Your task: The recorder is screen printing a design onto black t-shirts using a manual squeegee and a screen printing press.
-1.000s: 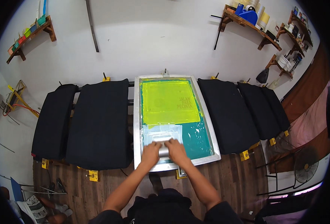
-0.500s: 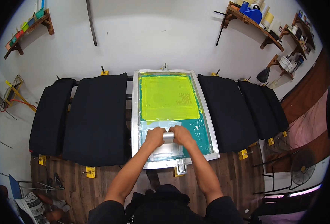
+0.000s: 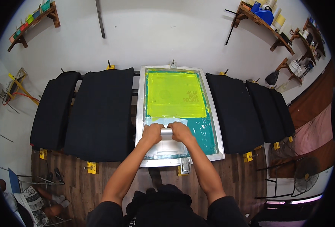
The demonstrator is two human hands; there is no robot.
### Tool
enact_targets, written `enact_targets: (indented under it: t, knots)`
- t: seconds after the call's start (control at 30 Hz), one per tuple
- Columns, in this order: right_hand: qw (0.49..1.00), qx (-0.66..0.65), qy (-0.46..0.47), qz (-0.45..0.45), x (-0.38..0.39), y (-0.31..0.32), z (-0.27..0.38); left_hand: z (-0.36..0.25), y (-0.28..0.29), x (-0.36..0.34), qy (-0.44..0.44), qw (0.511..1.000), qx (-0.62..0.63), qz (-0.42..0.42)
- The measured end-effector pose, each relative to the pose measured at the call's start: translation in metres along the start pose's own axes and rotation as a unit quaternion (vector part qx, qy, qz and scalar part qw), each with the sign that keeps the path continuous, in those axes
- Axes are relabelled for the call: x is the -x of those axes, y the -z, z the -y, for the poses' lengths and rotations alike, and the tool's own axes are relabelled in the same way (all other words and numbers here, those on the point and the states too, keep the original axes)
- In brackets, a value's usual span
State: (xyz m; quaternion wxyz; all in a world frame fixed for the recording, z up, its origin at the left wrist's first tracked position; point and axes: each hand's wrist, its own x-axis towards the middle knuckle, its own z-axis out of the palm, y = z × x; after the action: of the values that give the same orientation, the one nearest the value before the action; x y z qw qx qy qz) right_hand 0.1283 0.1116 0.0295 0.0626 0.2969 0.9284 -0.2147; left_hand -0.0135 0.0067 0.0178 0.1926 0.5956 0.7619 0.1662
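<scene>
Both my hands grip the silver metal handle of a squeegee (image 3: pixel 167 132), left hand (image 3: pixel 152 134) at its left end and right hand (image 3: pixel 180 132) at its right end. Fingers of both hands are wrapped round it. The squeegee stands in the near left part of a metal-framed printing screen (image 3: pixel 140 102). Pale, whitish ink (image 3: pixel 179 122) lies beside my right hand and under the handle. A bright yellow-green mesh area (image 3: pixel 171 85) with faint lettering fills the far part, bordered by teal coating (image 3: pixel 201 136). The squeegee's blade is hidden by my hands.
Black cloth-covered boards flank the screen, one at left (image 3: pixel 99 113) and one at right (image 3: pixel 233 113), with more beyond. A metal clamp (image 3: pixel 185 165) holds the screen's near edge. At lower left another person's legs (image 3: pixel 52 204) show; a fan (image 3: pixel 306 176) stands at right.
My hands and the squeegee have shifted a little to the left within the screen, both still gripping. The whole view has also moved slightly.
</scene>
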Motion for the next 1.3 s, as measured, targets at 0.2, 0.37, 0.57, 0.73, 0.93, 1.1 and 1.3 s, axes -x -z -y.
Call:
enact_targets:
  t: [0.2,0.37,0.57,0.73,0.93,1.1,1.3]
  knots:
    - [0.993,-0.010,0.033,-0.110,0.061,-0.052,0.013,-0.003,-0.053,0.069,-0.048,0.994,0.017,-0.095]
    - [0.999,-0.036,0.011,0.013,0.084,-0.027,0.023,-0.019,-0.021,0.084,-0.029,0.998,0.025,0.043]
    - [1.000,0.021,-0.012,-0.002,-0.018,0.004,0.000,0.016,-0.001,-0.018,0.024,0.998,0.005,0.051]
    - [0.997,0.026,-0.053,0.047,-0.034,0.000,-0.002,0.019,-0.009,-0.029,0.054,0.996,0.051,0.046]
    - [0.998,-0.012,-0.018,-0.062,0.014,-0.028,0.006,0.011,-0.027,0.017,-0.018,0.999,0.026,-0.015]
    - [0.994,-0.048,-0.017,-0.095,0.088,-0.058,0.026,-0.014,-0.045,0.090,-0.019,0.998,0.056,-0.001]
    - [0.997,-0.008,-0.016,0.081,0.032,-0.011,0.008,-0.009,-0.008,0.037,0.037,0.993,0.048,0.102]
